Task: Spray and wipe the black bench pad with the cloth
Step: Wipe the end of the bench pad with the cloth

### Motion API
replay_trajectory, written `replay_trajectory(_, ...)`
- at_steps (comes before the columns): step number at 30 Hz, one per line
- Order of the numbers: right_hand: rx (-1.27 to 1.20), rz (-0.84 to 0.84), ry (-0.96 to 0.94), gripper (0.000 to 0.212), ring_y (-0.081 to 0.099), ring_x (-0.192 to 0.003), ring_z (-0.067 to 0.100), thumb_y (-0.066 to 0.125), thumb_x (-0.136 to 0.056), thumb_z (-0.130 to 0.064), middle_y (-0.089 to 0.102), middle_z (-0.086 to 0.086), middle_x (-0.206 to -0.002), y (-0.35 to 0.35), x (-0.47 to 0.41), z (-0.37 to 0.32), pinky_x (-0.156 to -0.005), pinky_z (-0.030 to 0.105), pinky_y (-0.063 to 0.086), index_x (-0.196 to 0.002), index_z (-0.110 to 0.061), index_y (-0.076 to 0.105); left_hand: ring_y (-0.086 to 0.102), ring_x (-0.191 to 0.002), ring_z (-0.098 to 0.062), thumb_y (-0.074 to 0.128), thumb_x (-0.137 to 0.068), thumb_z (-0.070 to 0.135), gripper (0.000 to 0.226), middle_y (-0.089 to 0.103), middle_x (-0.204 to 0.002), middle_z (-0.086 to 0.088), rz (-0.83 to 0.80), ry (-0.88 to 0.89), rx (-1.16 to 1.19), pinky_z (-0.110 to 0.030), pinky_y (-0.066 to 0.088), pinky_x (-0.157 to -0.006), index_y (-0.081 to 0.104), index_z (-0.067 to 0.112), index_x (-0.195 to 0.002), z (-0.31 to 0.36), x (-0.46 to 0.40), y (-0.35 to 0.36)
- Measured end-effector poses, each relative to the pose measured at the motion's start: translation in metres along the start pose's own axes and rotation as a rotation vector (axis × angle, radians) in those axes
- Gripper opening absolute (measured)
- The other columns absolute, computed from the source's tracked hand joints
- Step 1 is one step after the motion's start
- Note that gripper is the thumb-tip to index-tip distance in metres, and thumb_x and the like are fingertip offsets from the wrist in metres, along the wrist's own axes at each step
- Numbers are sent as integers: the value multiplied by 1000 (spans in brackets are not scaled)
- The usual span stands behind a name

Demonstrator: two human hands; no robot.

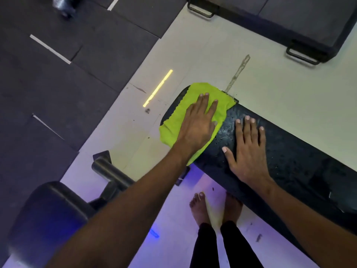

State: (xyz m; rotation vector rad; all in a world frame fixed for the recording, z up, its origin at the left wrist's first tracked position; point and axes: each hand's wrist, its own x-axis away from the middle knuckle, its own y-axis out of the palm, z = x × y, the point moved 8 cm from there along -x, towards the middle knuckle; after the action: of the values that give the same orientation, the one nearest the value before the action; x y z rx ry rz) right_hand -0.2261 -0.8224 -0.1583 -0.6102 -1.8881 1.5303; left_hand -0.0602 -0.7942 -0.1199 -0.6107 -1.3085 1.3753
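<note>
The black bench pad [293, 157] runs from the centre toward the lower right, and small droplets dot its surface. A lime-green cloth [179, 117] lies spread over the pad's far left end. My left hand [199, 124] presses flat on the cloth, fingers together and pointing away from me. My right hand [249, 149] rests flat on the bare pad just right of the cloth, fingers spread, holding nothing. No spray bottle is in view.
A round black roller pad [50, 213] on a metal bar [110, 171] sits at the lower left. My bare feet [201, 207] stand on the pale floor under the bench. Dark rubber mats [58, 84] cover the left; a black step platform [289, 20] lies top right.
</note>
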Motion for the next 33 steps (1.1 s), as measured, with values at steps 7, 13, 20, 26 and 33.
replay_trajectory(7,22,81,13,87,3,-164,36,27,-103,-61,3,20,-176,8,0,2,-131,59,10,-167,-7,6,2,-164,-22,27,-108,54,71,2,-177,-7,98,5,-100,-42,7,-132,8,19,-168,-44,-22,15)
replay_trajectory(13,33,76,35,88,1,-164,37,27,-102,-60,0,21,-175,7,0,0,-130,62,13,-167,-7,3,7,-163,-36,21,-107,56,77,8,-174,-22,196,-391,-31,-51,13,-131,14,8,-166,-29,31,44)
replay_trajectory(20,36,90,22,87,1,-164,37,28,-103,-61,1,21,-176,10,1,2,-130,62,13,-167,-7,4,7,-164,-26,23,-107,57,70,7,-176,-9,130,29,-94,-47,13,-131,13,23,-168,-36,-60,17)
replay_trajectory(26,33,68,38,91,1,-164,37,35,-100,-59,0,21,-176,10,0,2,-130,62,12,-167,-7,4,20,-160,-34,28,-106,50,68,15,-175,-11,264,-357,41,-51,29,-123,19,21,-167,-92,23,25)
replay_trajectory(33,32,69,34,91,1,-164,38,35,-99,-60,0,21,-176,12,0,1,-130,62,11,-167,-7,4,31,-155,-36,30,-107,45,66,33,-167,-18,270,-558,81,-50,27,-124,23,15,-165,-88,-10,18)
